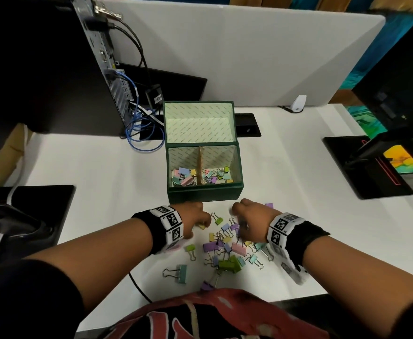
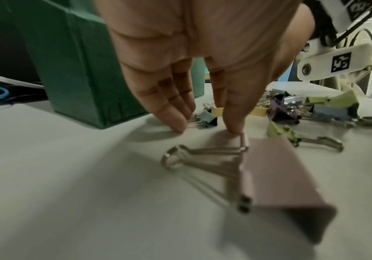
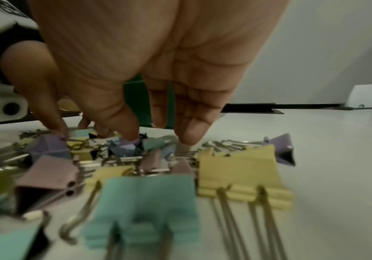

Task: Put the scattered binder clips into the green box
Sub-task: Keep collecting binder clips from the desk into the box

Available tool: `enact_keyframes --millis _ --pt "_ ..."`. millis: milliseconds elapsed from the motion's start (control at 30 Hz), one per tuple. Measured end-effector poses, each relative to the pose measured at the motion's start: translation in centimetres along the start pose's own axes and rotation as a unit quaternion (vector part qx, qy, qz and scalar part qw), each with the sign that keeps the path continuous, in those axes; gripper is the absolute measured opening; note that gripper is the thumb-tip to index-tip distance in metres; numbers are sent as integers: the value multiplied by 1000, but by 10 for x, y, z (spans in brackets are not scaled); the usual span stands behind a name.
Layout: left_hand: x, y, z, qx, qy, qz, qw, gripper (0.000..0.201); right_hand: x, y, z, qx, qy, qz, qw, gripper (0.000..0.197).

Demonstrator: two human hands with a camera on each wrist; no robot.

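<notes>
Left hand (image 2: 194,58): one, fingers straight, tips on table (image 1: 102,167), nothing held. Right hand (image 3: 158,70): one, fingers extended, loosely spread over clips (image 1: 227,245), nothing gripped. Clips: too many to count. Box (image 1: 204,192): one, at 12 o'clock, two compartments, clips inside both.

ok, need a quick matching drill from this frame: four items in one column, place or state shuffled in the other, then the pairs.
Items
1. green box
2. teal binder clip
3. left hand
4. blue cable

Places or states
A. lying alone on the table, nearest the left forearm
B. coiled beside the computer tower
C. lid open, clips in both compartments
D. fingers pointing down at the table, holding nothing

Pairs: 1-C, 2-A, 3-D, 4-B
</notes>
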State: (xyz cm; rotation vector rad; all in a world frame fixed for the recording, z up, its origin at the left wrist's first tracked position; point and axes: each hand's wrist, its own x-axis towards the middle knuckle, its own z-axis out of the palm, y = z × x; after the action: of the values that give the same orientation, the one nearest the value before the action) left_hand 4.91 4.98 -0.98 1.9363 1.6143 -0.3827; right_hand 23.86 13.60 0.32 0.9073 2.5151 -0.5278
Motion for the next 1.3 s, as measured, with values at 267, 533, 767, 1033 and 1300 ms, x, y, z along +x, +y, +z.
enact_keyframes --millis 267,533,767,1033,1300 --pt "7 5 -4 -6 5 3 1000 25 3 -9 2 -48 -42 -54 997 52" --pt "9 6 -3 -13 10 10 1000 20 9 -5 1 -8 1 -35 999 35" --pt "7 6 -4 -14 8 6 1000 19 8 -4 2 -16 30 -52 998 26" --pt "8 9 -4 -8 17 16 1000 42 15 -1 3 -9 21 -38 999 27" --pt "11 13 -6 1 11 18 1000 23 16 8 5 45 51 -38 997 29"
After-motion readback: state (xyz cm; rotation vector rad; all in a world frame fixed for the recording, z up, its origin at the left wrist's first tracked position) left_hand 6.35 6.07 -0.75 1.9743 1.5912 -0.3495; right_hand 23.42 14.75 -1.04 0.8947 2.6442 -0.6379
